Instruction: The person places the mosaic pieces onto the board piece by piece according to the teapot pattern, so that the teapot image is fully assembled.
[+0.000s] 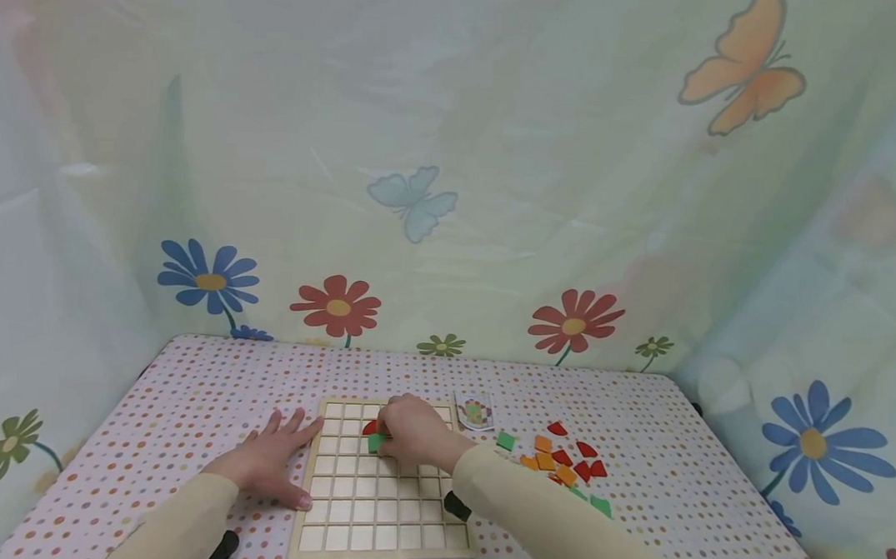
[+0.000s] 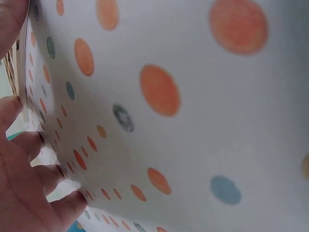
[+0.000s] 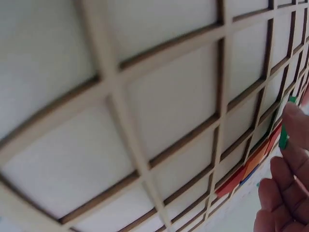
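Green tile (image 1: 374,445) and apparently printed card (image 1: 475,413)

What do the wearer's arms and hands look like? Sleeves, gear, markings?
Long, plain cream sleeves on both arms: left sleeve, right sleeve. Left hand and right hand are ungloved, no rings that I can make out. A small, dark, rounded part pokes out by each sleeve: left part, right part. No cables or markings visible.

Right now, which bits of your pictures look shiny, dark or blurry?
Head view: a pale glare on the left side of the backdrop; left wrist view: the tablecloth darkens toward the upper right corner; right wrist view: the grid board is blurry at upper left.
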The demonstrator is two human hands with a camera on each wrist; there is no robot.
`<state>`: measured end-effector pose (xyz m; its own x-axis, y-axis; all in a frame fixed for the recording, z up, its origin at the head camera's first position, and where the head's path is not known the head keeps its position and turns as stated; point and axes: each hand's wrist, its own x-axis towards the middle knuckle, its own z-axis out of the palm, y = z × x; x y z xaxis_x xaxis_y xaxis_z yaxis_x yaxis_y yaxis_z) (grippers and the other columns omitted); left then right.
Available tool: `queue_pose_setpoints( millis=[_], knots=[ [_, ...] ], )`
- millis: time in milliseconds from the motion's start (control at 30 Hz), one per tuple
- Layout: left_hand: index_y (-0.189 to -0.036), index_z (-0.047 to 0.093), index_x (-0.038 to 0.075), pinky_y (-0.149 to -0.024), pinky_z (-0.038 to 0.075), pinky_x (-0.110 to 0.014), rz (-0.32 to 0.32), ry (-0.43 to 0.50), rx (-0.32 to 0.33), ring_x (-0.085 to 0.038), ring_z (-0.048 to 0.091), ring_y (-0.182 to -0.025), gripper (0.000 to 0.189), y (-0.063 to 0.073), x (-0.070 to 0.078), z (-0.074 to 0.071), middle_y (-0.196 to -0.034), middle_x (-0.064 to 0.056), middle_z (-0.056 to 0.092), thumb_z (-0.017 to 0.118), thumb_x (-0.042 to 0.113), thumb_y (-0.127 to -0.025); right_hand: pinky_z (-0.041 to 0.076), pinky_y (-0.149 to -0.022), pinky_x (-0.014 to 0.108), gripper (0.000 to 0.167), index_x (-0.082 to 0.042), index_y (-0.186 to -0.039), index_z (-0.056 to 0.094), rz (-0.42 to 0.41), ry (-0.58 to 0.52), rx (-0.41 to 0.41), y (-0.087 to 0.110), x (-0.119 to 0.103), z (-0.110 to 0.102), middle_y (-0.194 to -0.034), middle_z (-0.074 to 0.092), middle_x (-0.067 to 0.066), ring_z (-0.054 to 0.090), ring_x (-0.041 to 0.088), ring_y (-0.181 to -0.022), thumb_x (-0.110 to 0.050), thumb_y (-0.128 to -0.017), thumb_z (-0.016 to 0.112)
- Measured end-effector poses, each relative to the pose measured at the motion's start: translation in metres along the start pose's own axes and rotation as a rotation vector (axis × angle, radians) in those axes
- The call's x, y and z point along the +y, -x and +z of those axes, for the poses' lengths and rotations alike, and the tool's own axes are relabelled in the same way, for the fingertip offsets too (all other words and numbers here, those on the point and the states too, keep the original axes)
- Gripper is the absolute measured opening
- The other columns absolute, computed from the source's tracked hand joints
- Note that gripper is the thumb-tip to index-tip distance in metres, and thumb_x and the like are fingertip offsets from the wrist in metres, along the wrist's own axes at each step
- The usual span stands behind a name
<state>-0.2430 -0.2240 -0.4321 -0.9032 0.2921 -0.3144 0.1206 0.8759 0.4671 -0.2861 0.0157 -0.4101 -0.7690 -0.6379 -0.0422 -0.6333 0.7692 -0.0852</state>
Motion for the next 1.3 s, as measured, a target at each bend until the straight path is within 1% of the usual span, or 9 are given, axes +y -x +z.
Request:
queue_pose_setpoints(
  millis=[67,200,433,567,667,767,933,1100,1300],
  knots=[
    [-0.16,0.032,0.008,-0.115,0.011,-0.081,0.005,-0.005,0.004,-0.063,0.003,-0.15,0.115,0.0,0.0,0.0,-0.167,-0.033,0.014,0.093,0.038,-0.069,0.046,-0.071,0.021,0.016,-0.015,-0.086,0.074,0.013,0.025,0.002,-0.002,-0.003,0.001,-0.082,0.065,-0.007,0.052,0.008,-0.077,-0.028,-0.085,0.084],
    [-0.16,0.032,0.007,-0.115,0.011,-0.081,0.011,-0.007,0.011,-0.064,0.003,-0.15,0.114,0.001,0.0,0.0,-0.166,-0.033,0.014,0.094,0.037,-0.069,0.048,-0.072,0.023,0.018,-0.015,-0.084,0.075,0.03,0.039,-0.003,-0.004,-0.007,0.002,-0.081,0.066,-0.007,0.054,0.009,-0.077,-0.029,-0.083,0.086],
    [-0.16,0.033,0.007,-0.115,0.011,-0.081,0.012,0.0,0.008,-0.065,0.004,-0.149,0.113,0.002,0.002,0.0,-0.166,-0.034,0.015,0.094,0.036,-0.069,0.052,-0.073,0.028,0.019,-0.015,-0.08,0.072,0.084,0.067,-0.002,-0.009,-0.01,0.006,-0.079,0.063,-0.005,0.057,0.012,-0.077,-0.027,-0.083,0.086],
    [-0.16,0.033,0.007,-0.115,0.011,-0.081,0.005,0.006,0.008,-0.064,0.004,-0.15,0.113,0.002,0.002,-0.001,-0.166,-0.033,0.015,0.094,0.036,-0.069,0.049,-0.07,0.027,0.019,-0.016,-0.078,0.072,0.074,0.106,-0.009,-0.012,-0.013,0.005,-0.078,0.063,-0.006,0.056,0.012,-0.076,-0.028,-0.083,0.086],
    [-0.16,0.033,0.007,-0.115,0.011,-0.081,0.006,0.009,0.007,-0.064,0.003,-0.15,0.113,0.002,0.003,-0.001,-0.166,-0.033,0.015,0.094,0.036,-0.069,0.048,-0.068,0.025,0.019,-0.017,-0.08,0.073,0.066,0.122,-0.011,-0.013,-0.014,0.005,-0.078,0.064,-0.007,0.054,0.011,-0.074,-0.03,-0.082,0.087],
    [-0.16,0.033,0.007,-0.115,0.011,-0.081,0.012,0.006,0.006,-0.064,0.003,-0.15,0.113,0.002,0.002,-0.001,-0.166,-0.034,0.015,0.094,0.035,-0.069,0.049,-0.07,0.024,0.02,-0.017,-0.083,0.074,0.068,0.1,-0.019,-0.013,-0.014,0.006,-0.08,0.065,-0.007,0.055,0.009,-0.075,-0.031,-0.082,0.087],
    [-0.159,0.034,0.007,-0.115,0.011,-0.081,0.019,0.001,0.005,-0.065,0.003,-0.149,0.112,0.002,0.001,-0.001,-0.166,-0.034,0.015,0.094,0.035,-0.07,0.052,-0.074,0.023,0.019,-0.016,-0.089,0.076,0.067,0.028,-0.022,-0.01,-0.012,0.007,-0.083,0.067,-0.007,0.057,0.008,-0.079,-0.032,-0.084,0.086],
    [-0.16,0.033,0.007,-0.115,0.011,-0.081,0.011,0.005,0.007,-0.064,0.004,-0.15,0.115,-0.001,-0.001,0.0,-0.167,-0.033,0.015,0.094,0.038,-0.068,0.053,-0.075,0.022,0.012,-0.014,-0.093,0.078,0.073,-0.015,-0.001,-0.009,-0.01,0.01,-0.087,0.07,-0.006,0.061,0.008,-0.082,-0.025,-0.089,0.082],
    [-0.16,0.032,0.007,-0.115,0.011,-0.081,0.0,0.01,0.0,-0.064,0.004,-0.15,0.115,0.001,0.002,-0.002,-0.166,-0.033,0.015,0.094,0.038,-0.068,0.054,-0.074,0.022,0.008,-0.014,-0.092,0.079,0.087,-0.03,0.025,-0.01,-0.011,0.013,-0.087,0.071,-0.005,0.062,0.009,-0.082,-0.021,-0.088,0.081]
  ],
)
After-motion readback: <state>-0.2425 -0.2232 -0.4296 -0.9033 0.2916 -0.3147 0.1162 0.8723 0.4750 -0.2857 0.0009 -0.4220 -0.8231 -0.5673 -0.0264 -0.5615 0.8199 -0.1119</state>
